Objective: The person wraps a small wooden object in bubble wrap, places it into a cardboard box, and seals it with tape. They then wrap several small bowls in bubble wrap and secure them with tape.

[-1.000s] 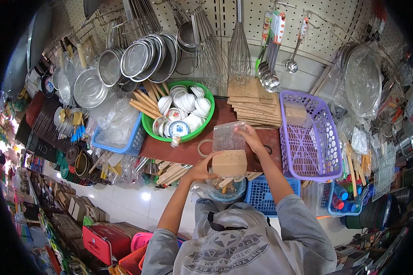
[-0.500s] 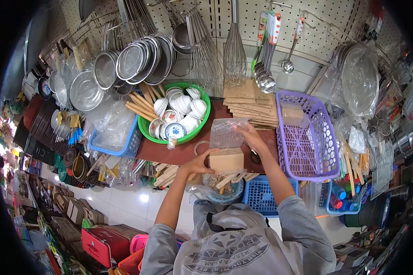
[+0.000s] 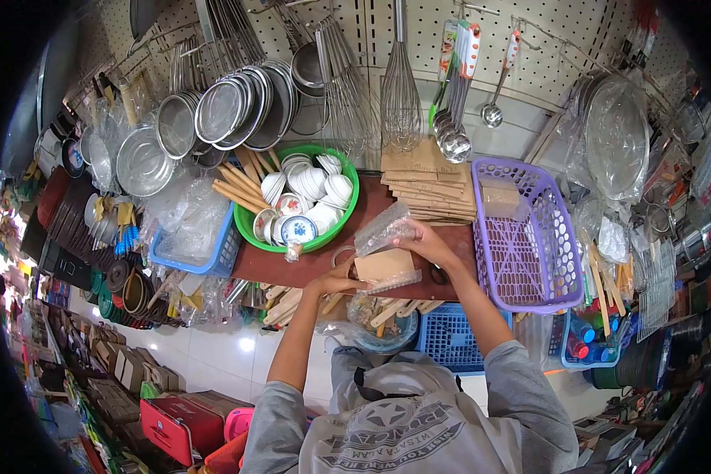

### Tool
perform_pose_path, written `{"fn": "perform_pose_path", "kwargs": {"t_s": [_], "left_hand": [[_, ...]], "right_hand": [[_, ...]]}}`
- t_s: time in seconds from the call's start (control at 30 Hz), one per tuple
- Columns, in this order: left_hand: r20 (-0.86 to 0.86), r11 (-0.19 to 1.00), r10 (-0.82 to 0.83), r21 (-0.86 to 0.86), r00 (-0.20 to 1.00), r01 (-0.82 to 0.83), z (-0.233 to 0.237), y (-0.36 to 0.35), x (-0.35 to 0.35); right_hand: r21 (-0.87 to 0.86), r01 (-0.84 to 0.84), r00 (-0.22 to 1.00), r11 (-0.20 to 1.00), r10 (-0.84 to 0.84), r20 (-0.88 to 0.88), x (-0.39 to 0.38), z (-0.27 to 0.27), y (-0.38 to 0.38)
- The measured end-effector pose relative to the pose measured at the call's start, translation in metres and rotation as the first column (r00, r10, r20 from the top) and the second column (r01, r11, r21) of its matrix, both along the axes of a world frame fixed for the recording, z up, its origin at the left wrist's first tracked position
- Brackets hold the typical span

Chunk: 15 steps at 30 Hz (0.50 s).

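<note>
A small brown cardboard box (image 3: 384,266) is tilted above the front of the red-brown tabletop (image 3: 280,267). My left hand (image 3: 338,280) grips its left end. Clear bubble wrap (image 3: 383,227) stands up behind the box, and a strip of it shows along the box's front edge. The fingers of my right hand (image 3: 428,243) pinch the right side of the wrap. A roll of tape (image 3: 342,255) lies behind my left hand. Left of the wrap is a green basin (image 3: 350,207) with white bowls (image 3: 306,183) and wooden-handled tools (image 3: 241,188).
Brown cardboard sheets (image 3: 428,186) are stacked at the back. On the right, a purple basket (image 3: 484,276) holds a wrapped box (image 3: 501,197). Blue baskets (image 3: 450,336) stand below the table edge. Whisks (image 3: 401,103), strainers (image 3: 221,110) and ladles (image 3: 455,142) hang behind.
The box has tilted, and the bubble wrap behind it has swung up at a slant. My right hand has moved slightly down and left with it. The view has shifted slightly.
</note>
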State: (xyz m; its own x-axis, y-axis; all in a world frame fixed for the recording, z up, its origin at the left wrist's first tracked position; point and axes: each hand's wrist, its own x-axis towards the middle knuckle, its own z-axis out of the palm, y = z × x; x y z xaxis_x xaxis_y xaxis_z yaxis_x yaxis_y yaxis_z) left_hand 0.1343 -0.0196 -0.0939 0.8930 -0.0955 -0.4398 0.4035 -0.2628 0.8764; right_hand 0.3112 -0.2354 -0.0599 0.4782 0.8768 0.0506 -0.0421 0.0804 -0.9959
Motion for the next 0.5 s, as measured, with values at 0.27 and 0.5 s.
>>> {"fn": "perform_pose_path", "kwargs": {"t_s": [0.27, 0.5], "left_hand": [[0.026, 0.996, -0.021, 0.09, 0.999, 0.019, -0.008, 0.005, 0.008], [0.179, 0.994, 0.04, 0.09, 0.983, -0.057, -0.059, 0.019, 0.008]], "right_hand": [[-0.119, -0.006, 0.98, 0.993, 0.03, 0.198, -0.013, -0.001, -0.02], [-0.081, 0.011, 0.828, 0.997, 0.036, 0.559, -0.039, -0.014, -0.032]]}}
